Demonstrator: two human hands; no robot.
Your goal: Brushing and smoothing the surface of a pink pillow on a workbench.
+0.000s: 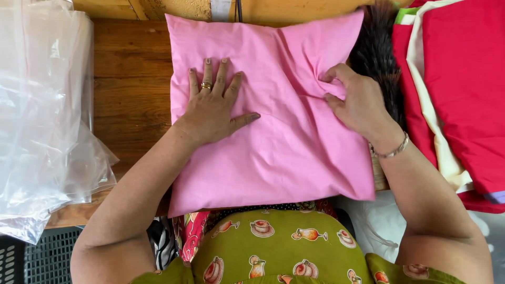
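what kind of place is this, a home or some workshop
Probably a small sewing or packing workbench: a pink cushion cover lies on a wooden table, folded red and cream fabric is stacked beside it, and clear plastic bags are piled opposite.

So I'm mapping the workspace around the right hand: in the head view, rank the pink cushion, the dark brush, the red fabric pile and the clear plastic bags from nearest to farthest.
1. Pink cushion: the right hand pinches its right edge.
2. Dark brush: just behind the hand, partly hidden.
3. Red fabric pile: farther right.
4. Clear plastic bags: far left, beyond the left hand.
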